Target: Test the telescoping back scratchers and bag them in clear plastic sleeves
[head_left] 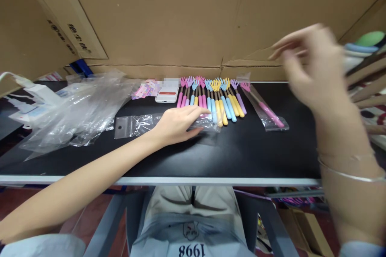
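My left hand (177,123) lies flat on a clear plastic sleeve (135,124) on the black table (241,152), its fingers stretched toward the handles of a row of several pastel hand-shaped back scratchers (211,98). My right hand (310,64) is raised in the air at the right, blurred by motion, fingers loosely spread with nothing seen in them. A pink back scratcher in a clear bag (263,108) lies apart, to the right of the row.
A heap of clear plastic bags (75,108) covers the table's left side. A white phone (167,93) and pink cards (144,89) lie behind the sleeve. Cardboard walls (169,20) stand behind the table. More goods are stacked at far right.
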A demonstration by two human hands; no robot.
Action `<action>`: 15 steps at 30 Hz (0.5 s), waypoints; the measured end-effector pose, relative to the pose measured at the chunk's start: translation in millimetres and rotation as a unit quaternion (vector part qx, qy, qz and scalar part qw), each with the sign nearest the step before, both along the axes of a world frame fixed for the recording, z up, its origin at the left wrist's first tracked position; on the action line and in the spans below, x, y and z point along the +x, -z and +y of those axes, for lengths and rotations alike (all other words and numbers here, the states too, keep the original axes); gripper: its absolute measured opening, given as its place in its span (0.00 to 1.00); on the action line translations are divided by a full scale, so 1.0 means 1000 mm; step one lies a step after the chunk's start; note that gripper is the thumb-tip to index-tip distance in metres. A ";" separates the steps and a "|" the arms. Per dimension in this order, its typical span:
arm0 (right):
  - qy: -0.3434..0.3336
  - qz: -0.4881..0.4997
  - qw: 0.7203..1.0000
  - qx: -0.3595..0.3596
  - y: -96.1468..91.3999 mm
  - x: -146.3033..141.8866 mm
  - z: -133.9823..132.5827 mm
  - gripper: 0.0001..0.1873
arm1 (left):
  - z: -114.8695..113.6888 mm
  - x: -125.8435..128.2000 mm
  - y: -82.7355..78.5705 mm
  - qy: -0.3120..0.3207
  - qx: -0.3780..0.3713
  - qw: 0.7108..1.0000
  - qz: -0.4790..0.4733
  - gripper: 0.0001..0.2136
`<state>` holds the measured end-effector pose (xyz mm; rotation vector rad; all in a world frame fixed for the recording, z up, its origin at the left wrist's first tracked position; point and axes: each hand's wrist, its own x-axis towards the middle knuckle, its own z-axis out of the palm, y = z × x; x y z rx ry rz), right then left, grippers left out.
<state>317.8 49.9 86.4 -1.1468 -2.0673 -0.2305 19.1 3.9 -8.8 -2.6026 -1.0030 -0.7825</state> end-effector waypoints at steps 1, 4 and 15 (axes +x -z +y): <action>0.032 -0.058 0.998 -0.017 0.003 -0.003 0.015 0.17 | 0.000 0.000 0.000 0.000 0.001 1.000 0.000 0.15; 0.118 -0.226 0.962 -0.096 0.026 -0.004 0.056 0.19 | 0.000 0.000 0.000 0.001 0.000 1.000 0.001 0.15; 0.071 -0.313 0.944 -0.079 0.084 0.006 0.076 0.21 | 0.000 0.000 0.000 0.004 -0.012 1.000 0.005 0.15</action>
